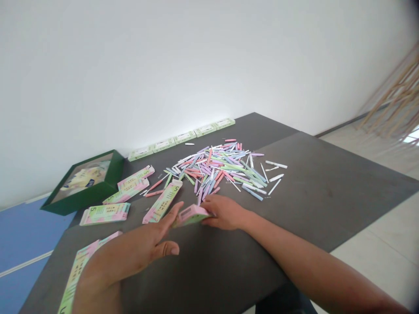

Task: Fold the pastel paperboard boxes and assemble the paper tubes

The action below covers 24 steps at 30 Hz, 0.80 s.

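My right hand [225, 212] is closed round one end of a small pink and green carton [192, 213], just above the table. My left hand [147, 248] is beside the carton's other end, its fingers stretched out and the thumb apart. Whether the left fingertips touch the carton I cannot tell. Just beyond my hands lies a loose heap of pastel pens [212, 168] in pink, green, purple, blue and white. Another printed carton [163, 203] rests flat between the left hand and the heap.
More cartons [104, 213] lie along the left side, with others [78, 274] near my left forearm. A green box [113, 176] holding plastic packaging [88, 175] stands at the table's left edge. Several packed cartons [185, 137] line the wall. The dark table [314, 187] ends at the right.
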Each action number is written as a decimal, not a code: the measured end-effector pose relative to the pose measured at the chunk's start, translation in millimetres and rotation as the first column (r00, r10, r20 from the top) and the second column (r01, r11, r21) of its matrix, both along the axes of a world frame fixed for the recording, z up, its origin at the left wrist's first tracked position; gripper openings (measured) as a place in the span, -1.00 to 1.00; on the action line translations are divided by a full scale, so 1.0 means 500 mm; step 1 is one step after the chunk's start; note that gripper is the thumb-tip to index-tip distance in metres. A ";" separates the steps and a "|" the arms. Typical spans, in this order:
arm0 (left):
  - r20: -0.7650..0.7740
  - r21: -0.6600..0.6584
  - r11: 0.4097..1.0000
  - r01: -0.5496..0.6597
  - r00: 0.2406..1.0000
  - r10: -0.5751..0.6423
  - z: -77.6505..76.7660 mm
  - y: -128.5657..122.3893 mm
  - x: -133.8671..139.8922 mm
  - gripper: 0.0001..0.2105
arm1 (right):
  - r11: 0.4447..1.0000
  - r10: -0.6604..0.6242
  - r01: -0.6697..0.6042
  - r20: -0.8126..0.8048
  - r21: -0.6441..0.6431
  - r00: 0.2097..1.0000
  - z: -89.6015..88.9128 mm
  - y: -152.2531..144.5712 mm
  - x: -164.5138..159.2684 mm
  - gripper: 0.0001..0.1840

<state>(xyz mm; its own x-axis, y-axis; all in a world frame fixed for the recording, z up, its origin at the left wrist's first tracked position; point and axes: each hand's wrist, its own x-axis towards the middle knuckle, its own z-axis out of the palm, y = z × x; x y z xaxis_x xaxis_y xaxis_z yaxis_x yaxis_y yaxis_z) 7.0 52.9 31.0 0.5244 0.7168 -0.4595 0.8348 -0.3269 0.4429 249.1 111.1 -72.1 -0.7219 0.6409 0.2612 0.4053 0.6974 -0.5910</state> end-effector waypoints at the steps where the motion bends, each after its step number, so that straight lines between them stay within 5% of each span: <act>1: -0.015 0.007 1.000 -0.008 1.000 0.008 0.003 -0.008 -0.002 -0.19 | 0.997 -0.076 0.076 -0.003 0.018 0.997 0.001 -0.001 0.000 -0.65; 5: -0.026 0.048 0.999 -0.020 0.999 0.021 0.012 -0.033 0.008 -0.22 | 0.950 -0.303 0.283 -0.168 -0.134 0.938 -0.002 -0.005 -0.004 -0.56; 8: -0.033 0.045 0.999 -0.010 0.999 0.011 0.006 -0.040 0.026 -0.24 | 0.945 -0.209 0.050 -0.481 -0.322 0.851 -0.007 -0.003 -0.009 -0.55; 10: -0.046 0.030 0.999 -0.012 0.999 0.013 -0.001 -0.041 0.033 -0.24 | 0.896 -0.165 -0.165 -0.653 -0.412 0.739 -0.007 0.001 -0.013 -0.54; 16: -0.027 0.026 0.998 -0.058 0.998 0.059 -0.005 -0.045 0.032 -0.26 | 0.533 -0.304 -0.562 -0.763 -0.633 0.571 0.002 0.000 -0.019 -0.61; 20: -0.060 0.007 0.996 -0.092 0.994 0.092 0.001 -0.047 0.030 -0.27 | 0.372 -0.307 -0.683 -0.778 -0.629 0.549 0.005 -0.006 -0.016 -0.57; 22: -0.083 0.007 0.996 -0.094 0.992 0.095 0.001 -0.049 0.030 -0.27 | 0.348 -0.317 -0.709 -0.789 -0.613 0.527 0.002 -0.005 -0.014 -0.60; 24: -0.093 0.014 0.996 -0.084 0.992 0.085 0.001 -0.051 0.029 -0.27 | 0.390 -0.347 -0.679 -0.782 -0.622 0.518 -0.004 -0.003 -0.015 -0.62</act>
<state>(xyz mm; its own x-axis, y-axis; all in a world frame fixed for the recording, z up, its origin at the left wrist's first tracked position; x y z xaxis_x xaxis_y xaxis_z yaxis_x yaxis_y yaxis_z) 21.7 27.3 31.5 0.4169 0.7616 -0.4962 0.8973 -0.2575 0.3586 241.7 109.4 -74.0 -0.6730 0.7227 0.1573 -0.5715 -0.3730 -0.7309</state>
